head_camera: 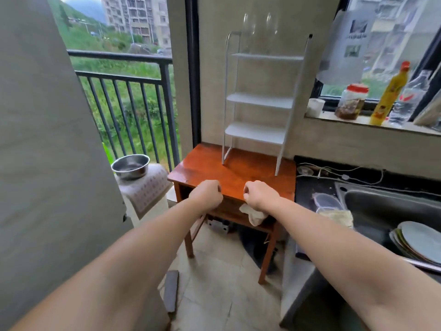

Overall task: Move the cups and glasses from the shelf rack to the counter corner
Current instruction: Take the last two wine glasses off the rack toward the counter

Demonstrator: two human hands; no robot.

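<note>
With both hands, left and right, fisted and holding nothing at the desk's front edge, a hasty reach could topple the faint clear glasses atop the rack.

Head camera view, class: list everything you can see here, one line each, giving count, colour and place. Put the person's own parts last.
shelf rack: one, white, on the wooden table
glasses: two, clear, faint, atop the rack
wooden table: one, reddish brown, by the balcony door
metal bowl: one, silver, left of the table
sink: one, dark, at right
plates: a stack, pale, in the sink
yellow bottle: one, on the windowsill
jar: one, red lid, windowsill
white cup: one, windowsill
left hand: curled, empty
right hand: curled, empty
</note>
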